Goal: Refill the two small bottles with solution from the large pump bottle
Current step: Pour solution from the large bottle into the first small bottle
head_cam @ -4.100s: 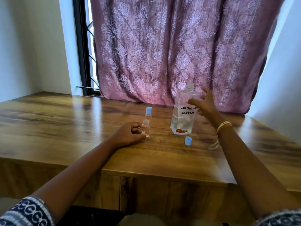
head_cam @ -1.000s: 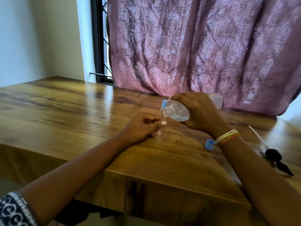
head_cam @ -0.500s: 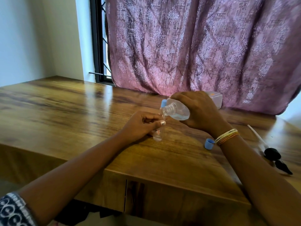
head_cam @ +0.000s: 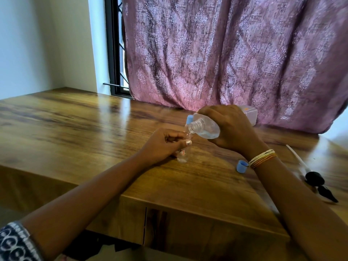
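My right hand [head_cam: 232,129] grips the large clear bottle [head_cam: 206,127], tipped over to the left with its open threaded neck pointing down. A thin stream of liquid runs from the neck into a small clear bottle [head_cam: 183,155] standing upright on the wooden table [head_cam: 75,129]. My left hand [head_cam: 162,146] is closed around that small bottle's upper part. Behind the large bottle's neck, the blue cap of a second small bottle [head_cam: 188,119] peeks out. A loose blue cap [head_cam: 241,166] lies on the table by my right wrist.
The black pump head with its white tube [head_cam: 314,179] lies on the table at the right. A purple curtain [head_cam: 226,53] hangs along the table's far edge. The table's front edge runs close below my forearms.
Over the last second the large bottle has tilted a little further and liquid now runs into the small bottle. Four seconds ago it stood upright and my right hand was reaching for it.
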`<state>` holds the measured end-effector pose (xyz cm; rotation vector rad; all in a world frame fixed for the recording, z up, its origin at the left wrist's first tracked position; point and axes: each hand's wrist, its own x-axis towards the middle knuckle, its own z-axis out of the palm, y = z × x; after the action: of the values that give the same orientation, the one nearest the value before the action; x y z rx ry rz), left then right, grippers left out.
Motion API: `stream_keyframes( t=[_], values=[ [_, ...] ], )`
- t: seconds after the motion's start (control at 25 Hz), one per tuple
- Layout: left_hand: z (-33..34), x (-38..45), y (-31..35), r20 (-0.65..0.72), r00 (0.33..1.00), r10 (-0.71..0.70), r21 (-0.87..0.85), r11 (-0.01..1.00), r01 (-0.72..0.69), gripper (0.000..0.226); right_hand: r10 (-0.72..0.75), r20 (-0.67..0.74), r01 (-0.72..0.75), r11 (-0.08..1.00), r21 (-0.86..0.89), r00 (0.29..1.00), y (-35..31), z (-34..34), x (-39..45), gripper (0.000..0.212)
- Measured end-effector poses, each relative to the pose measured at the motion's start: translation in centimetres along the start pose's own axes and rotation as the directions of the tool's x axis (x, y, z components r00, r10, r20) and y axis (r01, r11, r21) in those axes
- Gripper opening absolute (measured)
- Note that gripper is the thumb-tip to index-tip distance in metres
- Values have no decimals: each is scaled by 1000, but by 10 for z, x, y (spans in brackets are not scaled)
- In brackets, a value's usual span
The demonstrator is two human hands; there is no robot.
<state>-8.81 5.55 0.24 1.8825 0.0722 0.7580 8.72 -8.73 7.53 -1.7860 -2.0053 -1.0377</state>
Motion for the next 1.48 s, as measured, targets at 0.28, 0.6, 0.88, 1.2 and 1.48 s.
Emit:
stream_keyframes(
  t=[0.28, 0.6, 0.88, 1.2, 1.48],
  values=[
    [-1, 1, -4, 22, 1000, 1, -22, 1000, -1, 23, 9, 7, -9, 1000, -8, 1000, -1, -1, 0, 49],
    [-2, 1, -5, 20, 998, -57, -52, 997, 57, 38, 12, 1, -12, 1000, -8, 1000, -1, 0, 0, 49],
    [-2, 2, -4, 15, 997, -78, 0, 997, 78, 38, 14, 10, -13, 1000, -4, 1000, -1, 0, 1, 48],
    [-4, 2, -8, 33, 994, -102, 40, 994, 101, 42, 18, 10, -18, 1000, -9, 1000, -2, 0, 1, 48],
    [-3, 2, -7, 35, 994, -102, 7, 995, 102, 40, 3, -14, -3, 1000, 4, 1000, -3, 0, 1, 47]
  ],
)
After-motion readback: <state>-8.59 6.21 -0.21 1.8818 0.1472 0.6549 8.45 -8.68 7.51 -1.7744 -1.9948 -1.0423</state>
